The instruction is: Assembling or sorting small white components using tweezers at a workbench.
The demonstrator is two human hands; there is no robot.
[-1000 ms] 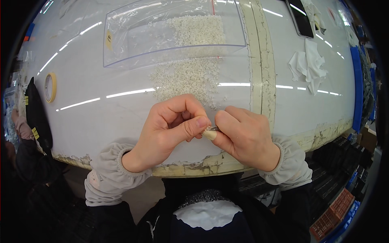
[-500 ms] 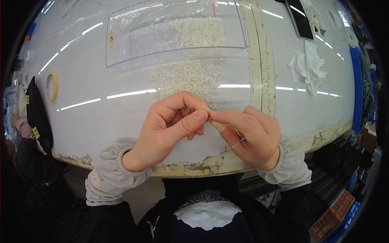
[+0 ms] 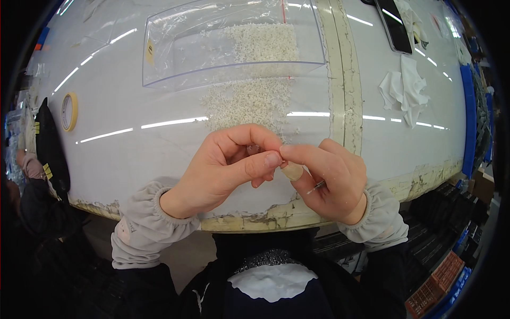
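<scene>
My left hand and my right hand meet above the table near its front edge. Thumb and forefinger are pinched on each, and the fingertips touch. Whatever lies between them is too small and hidden to name. A pale cover sits on my right thumb tip. Against the curled fingers of that hand rests a small, thin, whitish piece. Just beyond my fingertips spreads a loose heap of tiny white pieces. Behind it a shallow clear plastic tray stands, with more such pieces in it.
A roll of yellowish tape and a black object lie at the left. On the right are crumpled white tissue and a phone. Worn tape crosses the white table. Another person's hand shows far left.
Both pinched hands have shifted slightly to the right, and the fingertips have closed together. The small whitish piece in my right hand has tilted a little. The heap looks the same.
</scene>
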